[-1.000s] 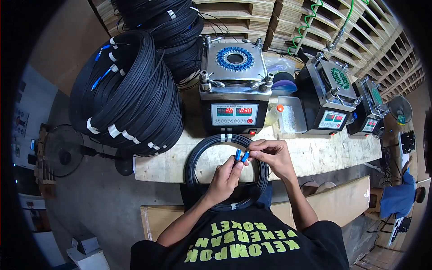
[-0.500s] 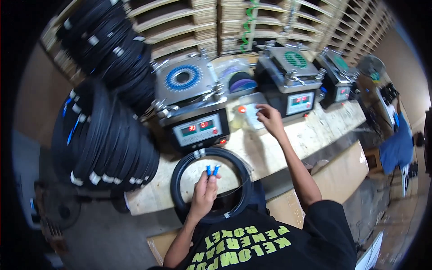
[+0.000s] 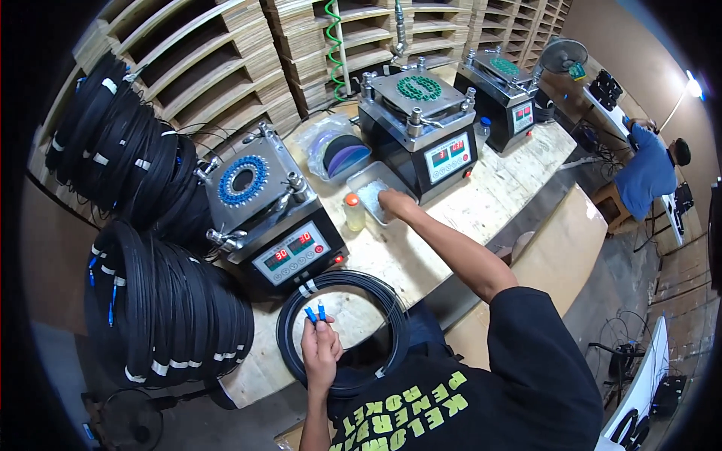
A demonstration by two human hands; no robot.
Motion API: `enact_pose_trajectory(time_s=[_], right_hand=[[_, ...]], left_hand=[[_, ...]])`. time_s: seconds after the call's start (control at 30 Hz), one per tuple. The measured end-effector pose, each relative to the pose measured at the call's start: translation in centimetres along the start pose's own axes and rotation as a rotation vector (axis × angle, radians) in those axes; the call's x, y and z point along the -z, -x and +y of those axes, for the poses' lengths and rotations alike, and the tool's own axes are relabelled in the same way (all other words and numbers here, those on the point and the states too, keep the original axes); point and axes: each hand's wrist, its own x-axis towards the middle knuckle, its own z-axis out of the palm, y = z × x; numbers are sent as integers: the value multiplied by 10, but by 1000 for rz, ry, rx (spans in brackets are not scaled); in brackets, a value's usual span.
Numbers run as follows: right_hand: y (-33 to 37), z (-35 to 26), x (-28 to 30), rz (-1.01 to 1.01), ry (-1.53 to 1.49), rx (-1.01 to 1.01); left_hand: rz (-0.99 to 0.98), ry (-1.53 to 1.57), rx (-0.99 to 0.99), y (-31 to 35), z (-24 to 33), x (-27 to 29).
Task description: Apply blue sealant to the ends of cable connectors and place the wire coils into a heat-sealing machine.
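L hand [image 3: 322, 352] closed on two blue connectors [image 3: 317, 312], pinched side by side, pale tips up, seen over the coil's [image 3: 397, 325] opening. R hand [image 3: 397, 204] at the tray [image 3: 364, 174], fingers down at the small whitish bits [image 3: 371, 194]; fingertips hidden, so can't tell if anything's gripped. Step in hand, judged from pose: R picking from tray w/ L holding connectors apart & tips exposed. Next move prob. calls for a light pinch on a single bit, R lifted clear of tray wall & of the orange-capped bottle [image 3: 354, 213] just L of it, L kept steady. Risk: knocking bottle, or several bits coming up at once. Further out: coil, black w/ white ties, at near edge of bench [image 3: 489, 199], partly overhanging. L machine [image 3: 289, 254] behind coil, blue connectors ringed on its top plate; mid machine [image 3: 449, 159] R of tray, w/ green ring. Purple & dark discs [image 3: 347, 155] behind tray. Stacked cable [image 3: 177, 316] far L. Co-worker [image 3: 647, 169] well apart, far R.
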Motion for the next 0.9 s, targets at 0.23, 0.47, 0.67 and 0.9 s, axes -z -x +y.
enact_pose_trajectory(time_s=[0.23,0.47,0.67,0.9], right_hand=[[8,-7,-3,169,-277,185],[15,-15,31,136,-425,265],[28,-22,39,119,-463,219],[37,-20,39,131,-528,195]], left_hand=[[18,-20,24,6,2,8],[8,-16,47,2,-3,6],[0,-22,53,2,-5,5],[3,-9,54,1,-7,7]])
